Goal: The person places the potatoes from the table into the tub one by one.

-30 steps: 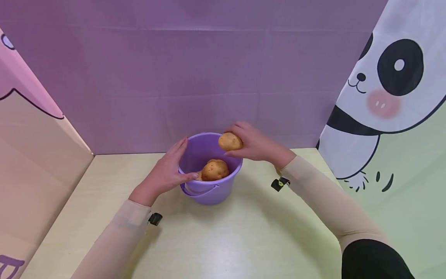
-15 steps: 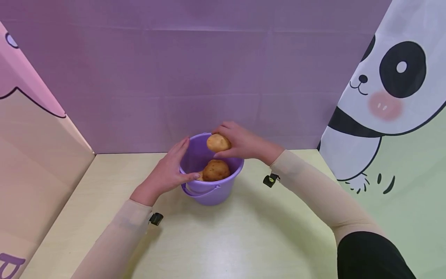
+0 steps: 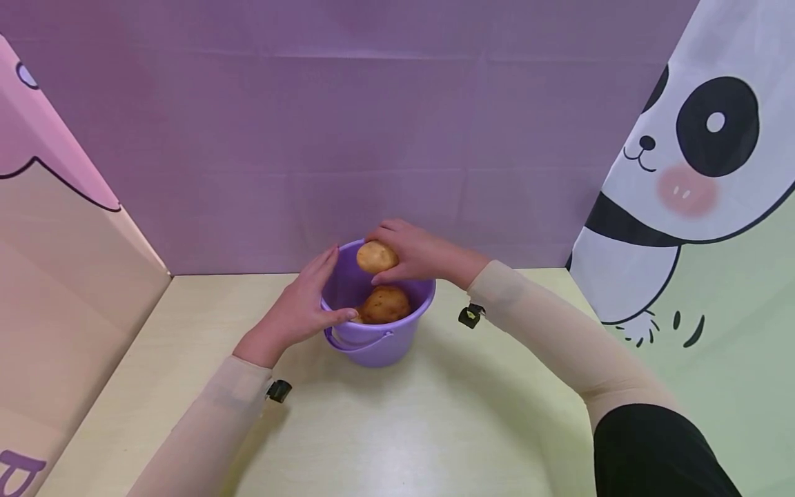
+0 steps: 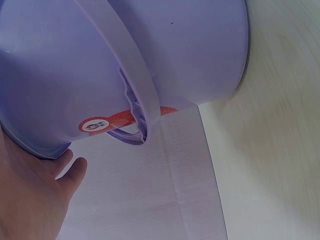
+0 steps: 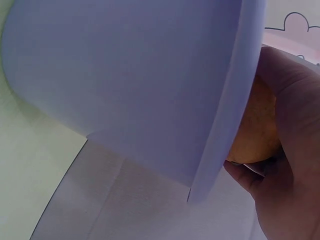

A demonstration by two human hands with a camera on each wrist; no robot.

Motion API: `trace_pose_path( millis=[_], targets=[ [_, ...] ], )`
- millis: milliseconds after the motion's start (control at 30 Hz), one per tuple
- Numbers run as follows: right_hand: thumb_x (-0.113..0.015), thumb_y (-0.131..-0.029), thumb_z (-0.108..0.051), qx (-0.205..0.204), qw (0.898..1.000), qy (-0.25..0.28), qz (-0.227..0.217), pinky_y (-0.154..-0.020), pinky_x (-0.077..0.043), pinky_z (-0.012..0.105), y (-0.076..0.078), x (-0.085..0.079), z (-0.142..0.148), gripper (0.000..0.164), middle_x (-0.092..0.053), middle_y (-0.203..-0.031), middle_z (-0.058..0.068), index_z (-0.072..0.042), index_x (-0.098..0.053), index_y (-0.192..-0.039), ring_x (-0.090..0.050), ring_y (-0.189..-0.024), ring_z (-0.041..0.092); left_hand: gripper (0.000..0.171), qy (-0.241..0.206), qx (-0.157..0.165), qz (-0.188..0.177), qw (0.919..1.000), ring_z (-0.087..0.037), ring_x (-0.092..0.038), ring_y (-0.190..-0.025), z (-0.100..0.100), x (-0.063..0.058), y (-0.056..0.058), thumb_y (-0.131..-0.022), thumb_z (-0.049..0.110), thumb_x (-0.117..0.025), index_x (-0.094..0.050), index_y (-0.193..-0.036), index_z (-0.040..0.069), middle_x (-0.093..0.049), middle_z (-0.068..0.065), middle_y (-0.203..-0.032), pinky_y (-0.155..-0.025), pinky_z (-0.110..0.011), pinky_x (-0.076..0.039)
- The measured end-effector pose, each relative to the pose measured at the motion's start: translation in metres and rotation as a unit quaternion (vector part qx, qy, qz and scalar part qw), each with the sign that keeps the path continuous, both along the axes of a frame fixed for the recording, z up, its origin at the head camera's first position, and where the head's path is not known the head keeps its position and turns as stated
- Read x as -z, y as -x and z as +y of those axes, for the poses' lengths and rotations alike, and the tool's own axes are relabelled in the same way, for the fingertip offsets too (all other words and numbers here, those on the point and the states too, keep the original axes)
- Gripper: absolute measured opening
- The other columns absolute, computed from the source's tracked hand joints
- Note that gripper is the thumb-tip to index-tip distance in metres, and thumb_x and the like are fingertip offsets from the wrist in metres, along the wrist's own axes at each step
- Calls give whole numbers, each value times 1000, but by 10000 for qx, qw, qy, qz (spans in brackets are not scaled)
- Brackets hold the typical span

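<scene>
A purple bucket stands on the table, with a potato inside it. Beside the left thumb, part of what looks like another potato shows. My left hand rests on the bucket's left rim, its thumb and fingers spread fairly straight along it. My right hand grips a potato over the bucket's opening, towards the back. In the right wrist view the bucket's rim hides part of that held potato.
The bucket's handle hangs down at its front. A purple backdrop rises just behind the bucket. Printed panels border the light wooden table, one with a panda on the right.
My right hand has moved left with its potato, from above the bucket's right rim to over the opening. The left hand has stayed at the rim.
</scene>
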State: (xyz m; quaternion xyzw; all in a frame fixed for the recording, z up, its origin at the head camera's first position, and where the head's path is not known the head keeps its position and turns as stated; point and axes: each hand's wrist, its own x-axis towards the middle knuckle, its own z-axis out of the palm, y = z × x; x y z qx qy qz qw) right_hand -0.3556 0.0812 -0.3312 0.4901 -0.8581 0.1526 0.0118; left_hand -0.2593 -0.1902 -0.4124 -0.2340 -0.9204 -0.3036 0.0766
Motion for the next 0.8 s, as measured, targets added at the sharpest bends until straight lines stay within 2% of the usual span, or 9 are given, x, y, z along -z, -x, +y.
trace_pose_path(
  millis=[100, 300, 633, 800],
  targets=[
    [-92, -92, -42, -20, 10000, -38, -1, -109, -50, 39, 1, -1, -4, 73, -63, -137, 9, -7, -63, -149, -58, -126, 26, 127, -14, 9, 17, 10000, -39, -15, -169, 0, 0, 0, -90, 70, -79, -15, -176, 2, -14, -16, -184, -131, -65, -25],
    [-92, -91, -41, 20, 9998, -201, -39, -110, -50, 39, 4, -3, -9, 73, -63, -139, 9, -7, -63, -149, -59, -127, 26, 121, -48, 6, -4, 10000, -39, -15, -169, 2, -2, 0, -92, 51, -86, -15, -176, 0, -14, -16, -184, -132, -65, -24],
    [-93, -91, -41, -14, 9993, -353, -107, -113, -48, 38, 9, -3, -14, 76, -63, -140, 10, -5, -62, -150, -58, -129, 27, 121, -41, 2, 5, 10000, -40, -16, -169, 4, -4, -1, -92, 55, -84, -16, -176, 0, -15, -17, -184, -132, -64, -25],
    [-93, -90, -43, -64, 9987, -487, -109, -116, -46, 37, 9, -4, -19, 78, -63, -143, 11, -6, -61, -151, -57, -132, 27, 119, -34, -7, 24, 10000, -40, -16, -169, 4, -4, -2, -93, 47, -86, -15, -175, -1, -15, -17, -184, -132, -64, -24]
  ],
)
